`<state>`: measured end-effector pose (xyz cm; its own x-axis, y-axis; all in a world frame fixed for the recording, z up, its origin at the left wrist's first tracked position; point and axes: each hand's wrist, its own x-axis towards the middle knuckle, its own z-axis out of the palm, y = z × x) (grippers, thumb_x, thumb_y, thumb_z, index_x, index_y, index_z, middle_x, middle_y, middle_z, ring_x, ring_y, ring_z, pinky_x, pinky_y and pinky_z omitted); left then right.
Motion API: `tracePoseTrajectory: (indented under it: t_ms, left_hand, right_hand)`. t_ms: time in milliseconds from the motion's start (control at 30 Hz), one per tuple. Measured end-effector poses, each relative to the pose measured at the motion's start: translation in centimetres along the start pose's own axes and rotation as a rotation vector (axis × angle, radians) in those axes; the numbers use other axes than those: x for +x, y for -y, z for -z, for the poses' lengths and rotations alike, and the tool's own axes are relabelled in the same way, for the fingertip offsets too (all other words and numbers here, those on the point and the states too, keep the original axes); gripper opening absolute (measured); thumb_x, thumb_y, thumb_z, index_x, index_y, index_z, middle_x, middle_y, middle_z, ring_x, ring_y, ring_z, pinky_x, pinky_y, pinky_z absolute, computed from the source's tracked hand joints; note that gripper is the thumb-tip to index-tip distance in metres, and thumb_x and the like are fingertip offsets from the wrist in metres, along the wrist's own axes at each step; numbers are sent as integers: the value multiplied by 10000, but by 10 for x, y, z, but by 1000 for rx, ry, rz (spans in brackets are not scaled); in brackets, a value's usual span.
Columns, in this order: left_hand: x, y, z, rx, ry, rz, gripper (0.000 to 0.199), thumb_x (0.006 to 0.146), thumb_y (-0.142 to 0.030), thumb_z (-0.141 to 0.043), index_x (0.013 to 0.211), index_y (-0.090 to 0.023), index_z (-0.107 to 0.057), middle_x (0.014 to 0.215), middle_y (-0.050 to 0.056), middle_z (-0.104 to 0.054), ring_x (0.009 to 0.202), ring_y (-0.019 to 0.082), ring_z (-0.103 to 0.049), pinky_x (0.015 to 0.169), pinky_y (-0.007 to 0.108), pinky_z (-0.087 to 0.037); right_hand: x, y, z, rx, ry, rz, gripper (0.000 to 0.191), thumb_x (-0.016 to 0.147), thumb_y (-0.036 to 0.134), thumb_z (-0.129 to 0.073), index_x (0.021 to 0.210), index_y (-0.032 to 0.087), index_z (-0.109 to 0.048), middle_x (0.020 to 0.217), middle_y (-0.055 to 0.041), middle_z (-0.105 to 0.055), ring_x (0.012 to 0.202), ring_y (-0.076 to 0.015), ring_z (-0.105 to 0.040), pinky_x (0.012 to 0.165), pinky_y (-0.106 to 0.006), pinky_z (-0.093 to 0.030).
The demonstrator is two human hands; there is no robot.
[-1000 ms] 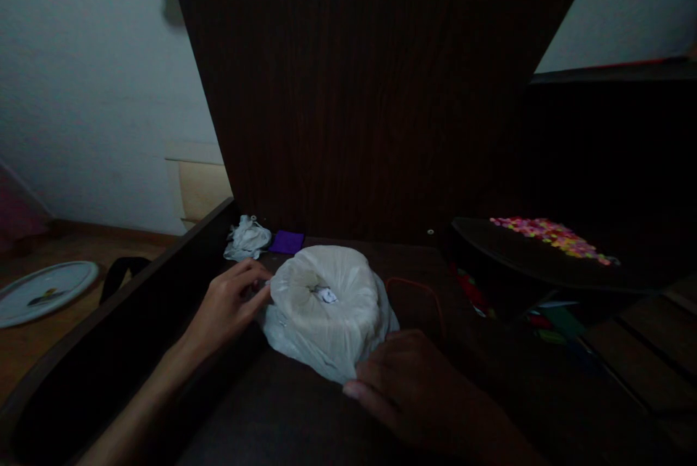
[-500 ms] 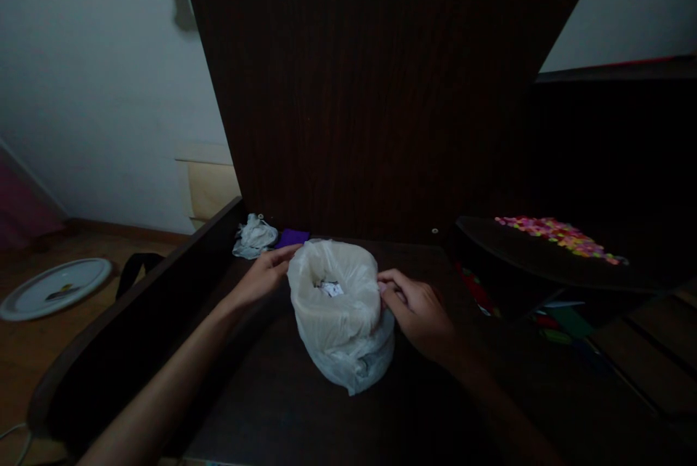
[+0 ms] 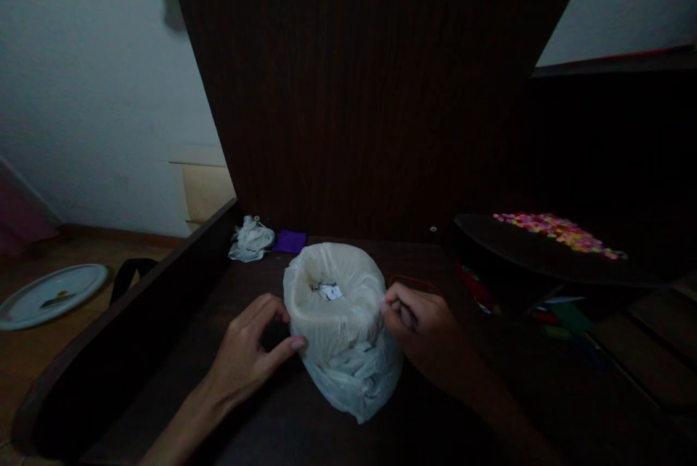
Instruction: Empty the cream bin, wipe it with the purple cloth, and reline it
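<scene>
A container lined with a whitish translucent plastic bag stands upright on the dark wooden surface. White paper scraps show down inside it. At the container's left side is my left hand, thumb and fingers apart, fingertips at the bag. My right hand pinches the bag's edge at the right side of the rim, fingers curled.
Behind on the left lie a crumpled white bag and a purple cloth piece. A dark corner shelf at right bears a pink and yellow beaded strand. A raised side board edges the left. Beyond it is a white lid-like disc.
My left hand has come from the far left rim down to the near left side, its thumb now spread. My right hand stays at the rim. The bag's loose lower part hangs slightly further toward me.
</scene>
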<state>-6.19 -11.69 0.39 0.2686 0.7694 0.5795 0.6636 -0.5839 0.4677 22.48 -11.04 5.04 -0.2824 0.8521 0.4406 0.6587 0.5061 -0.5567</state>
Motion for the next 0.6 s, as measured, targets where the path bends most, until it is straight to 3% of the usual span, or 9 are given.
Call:
tracePoseTrajectory:
  t_ms: [133,200,267,400,500,600]
  left_hand:
    - [-1,4,-3,34,100,-167,240,1034,-352,-539,915,-185,-663,812,34,-690,721,164,-663,685,256,-552]
    - [-1,7,0,40,136,-245,241,1042,-235,-490,872,-185,-653,757,23,-661,680,149,-635,655,237,-532]
    - [-1,11,5,74,101,-279,259,1024,-187,-496,798,-183,-621,709,15,-630,635,139,-603,614,224,-505]
    - [1,30,16,140,15,-208,244,1006,-218,-521,787,-182,-624,731,26,-648,654,141,-624,627,222,-516]
    - [5,45,17,217,11,-105,288,1013,-326,-509,815,-188,-667,772,40,-685,688,160,-665,663,238,-546]
    - [13,56,12,280,32,1,373,1007,-408,-483,781,-194,-688,775,54,-701,673,178,-686,638,252,-547]
  right_hand:
    - [-10,4,3,-75,78,20,242,940,247,-460,702,236,-500,608,23,-560,531,-137,-523,538,-266,-338]
    - [-14,1,1,-136,110,4,223,927,229,-462,708,235,-506,632,13,-587,556,-146,-545,549,-274,-332]
    - [-16,-5,-2,-223,136,-13,204,914,207,-473,716,234,-514,657,3,-612,582,-158,-559,572,-289,-328]
    - [-20,-16,-9,-362,254,-65,168,898,166,-519,754,228,-581,726,-25,-679,663,-197,-618,629,-318,-344]
    - [-20,-20,-9,-336,370,-85,149,904,176,-558,795,221,-649,822,-52,-736,806,-236,-677,708,-330,-404]
    - [-10,-22,1,-264,408,-92,147,899,208,-588,805,225,-699,841,-50,-743,856,-240,-681,736,-329,-428]
